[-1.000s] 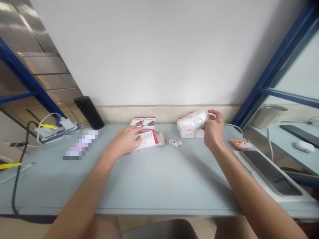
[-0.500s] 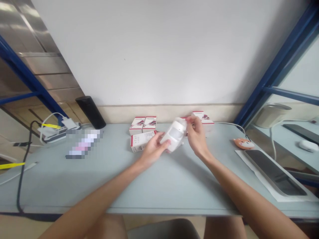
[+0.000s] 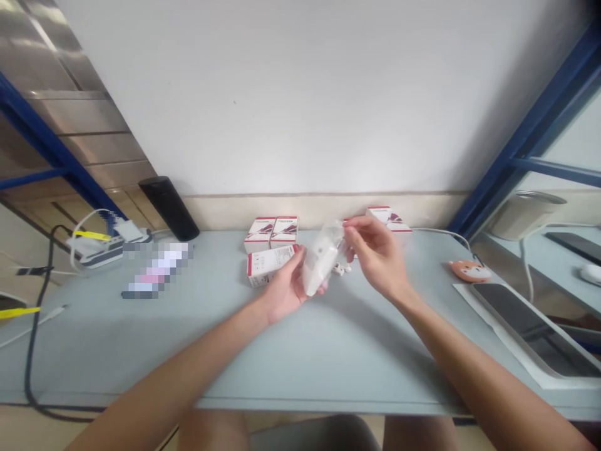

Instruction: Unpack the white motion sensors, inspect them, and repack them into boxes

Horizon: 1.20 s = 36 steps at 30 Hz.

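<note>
A white device in a clear plastic bag (image 3: 322, 260) rests against the palm of my left hand (image 3: 286, 291). The fingers of my right hand (image 3: 375, 254) pinch the top of the bag, above and to the right of the device. Just behind my left hand stands a white box with red trim (image 3: 270, 265). A small white plastic part (image 3: 340, 270) lies partly hidden behind the bag. Two more boxes (image 3: 271, 233) stand together at the back, and another box (image 3: 387, 219) sits behind my right hand.
The pale blue table (image 3: 300, 363) holds a black cylinder (image 3: 169, 208), a power strip (image 3: 110, 248) with cables, and a pixelated item (image 3: 157, 269) on the left. An orange fox-shaped mouse (image 3: 470, 270) and a dark tablet (image 3: 530, 329) on white paper lie right.
The bagged device has tilted and settled lower into my left palm. My right hand has shifted from the device's side to the top of the bag. The view has drifted slightly.
</note>
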Each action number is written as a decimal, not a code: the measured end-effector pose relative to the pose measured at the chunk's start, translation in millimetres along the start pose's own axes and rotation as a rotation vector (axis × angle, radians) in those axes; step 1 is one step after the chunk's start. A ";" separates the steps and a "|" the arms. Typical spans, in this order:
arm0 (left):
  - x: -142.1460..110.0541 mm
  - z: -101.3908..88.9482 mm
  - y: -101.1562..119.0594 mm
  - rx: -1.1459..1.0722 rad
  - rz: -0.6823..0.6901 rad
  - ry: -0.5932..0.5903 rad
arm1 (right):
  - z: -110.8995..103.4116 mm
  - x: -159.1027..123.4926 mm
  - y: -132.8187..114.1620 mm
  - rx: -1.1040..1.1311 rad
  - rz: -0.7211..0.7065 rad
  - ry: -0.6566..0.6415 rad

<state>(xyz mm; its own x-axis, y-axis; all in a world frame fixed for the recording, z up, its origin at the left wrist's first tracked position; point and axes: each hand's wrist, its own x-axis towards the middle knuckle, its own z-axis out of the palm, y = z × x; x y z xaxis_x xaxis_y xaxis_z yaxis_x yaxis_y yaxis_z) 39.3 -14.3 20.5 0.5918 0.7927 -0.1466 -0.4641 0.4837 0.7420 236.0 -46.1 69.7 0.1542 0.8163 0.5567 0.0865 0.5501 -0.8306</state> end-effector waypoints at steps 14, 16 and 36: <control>-12.3 -4.1 2.8 0.147 -0.161 -0.225 | -26.4 17.1 27.5 -0.382 -0.136 0.322; -13.9 -1.4 5.2 0.149 -0.182 -0.220 | -21.8 13.1 37.3 -0.430 -0.032 0.166; -4.3 -10.4 12.0 -0.093 -0.162 -0.269 | -17.0 13.7 61.1 -0.200 0.134 0.342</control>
<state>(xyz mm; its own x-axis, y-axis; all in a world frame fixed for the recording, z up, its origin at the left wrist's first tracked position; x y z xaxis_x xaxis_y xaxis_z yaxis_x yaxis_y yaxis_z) 24.3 -8.1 23.3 0.8102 0.5819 -0.0706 -0.4002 0.6371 0.6587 260.1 -4.3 26.3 0.4925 0.7541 0.4345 0.2274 0.3704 -0.9006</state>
